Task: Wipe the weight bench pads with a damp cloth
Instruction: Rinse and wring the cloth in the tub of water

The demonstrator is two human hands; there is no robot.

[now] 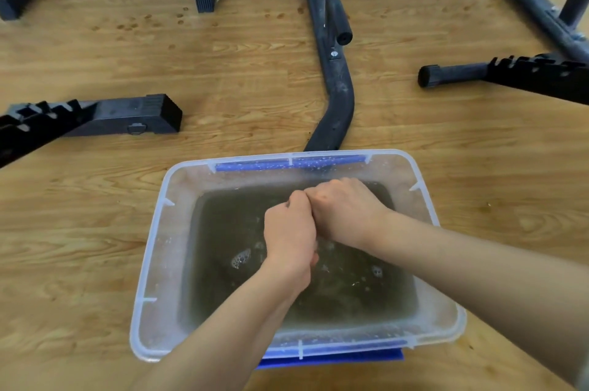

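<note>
A clear plastic tub (147,266) with blue handles stands on the wooden floor, holding murky grey-brown water (223,221) with a few bubbles. Both my fists are clenched side by side just above the water, knuckles touching. My left hand (290,231) is nearer me and my right hand (345,209) is beyond it, to the right. Only a dark sliver of the cloth (288,204) shows at the top of my left fist; the rest is hidden inside both fists. No bench pad is in view.
Black bench frame parts lie on the floor around the tub: a curved tube (338,97) running up from the tub's far edge, a notched foot (127,116) at left, another notched bar (462,73) at right, more legs at the top.
</note>
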